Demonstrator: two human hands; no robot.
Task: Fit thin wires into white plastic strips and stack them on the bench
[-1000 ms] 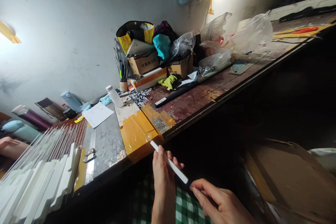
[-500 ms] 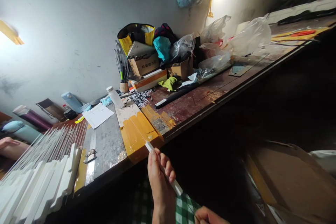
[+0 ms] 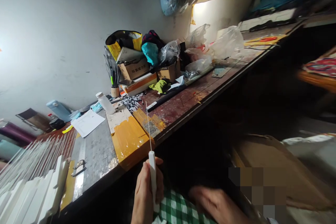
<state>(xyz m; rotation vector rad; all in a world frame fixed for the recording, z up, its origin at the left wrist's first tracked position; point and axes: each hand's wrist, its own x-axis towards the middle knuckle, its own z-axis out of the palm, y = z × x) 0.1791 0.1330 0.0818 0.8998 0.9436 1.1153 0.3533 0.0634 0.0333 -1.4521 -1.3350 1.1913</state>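
Note:
My left hand point(image 3: 142, 189) is wrapped around a white bar point(image 3: 152, 173), held nearly upright in front of the bench edge. From its upper end sticks a thin straight rod point(image 3: 148, 126). Low on the right, my right hand point(image 3: 216, 201) is apart from the bar, beside a green-and-white checked cloth point(image 3: 174, 204). Motion smears its fingers, so I cannot tell what they hold, if anything. Several similar white bars point(image 3: 49, 190) with thin rods lie side by side on the bench at the left.
The bench point(image 3: 181, 112) slopes across the view. On it are a block covered in yellow tape point(image 3: 128, 140), a metal ruler point(image 3: 79, 178), a white bottle point(image 3: 105, 103), paper point(image 3: 88, 122) and cardboard boxes point(image 3: 133, 68). A large cardboard piece point(image 3: 273, 161) is at lower right.
The white bar has turned from leaning left to nearly upright in my left hand. My right hand has come further into view. The camera view has swung to the right.

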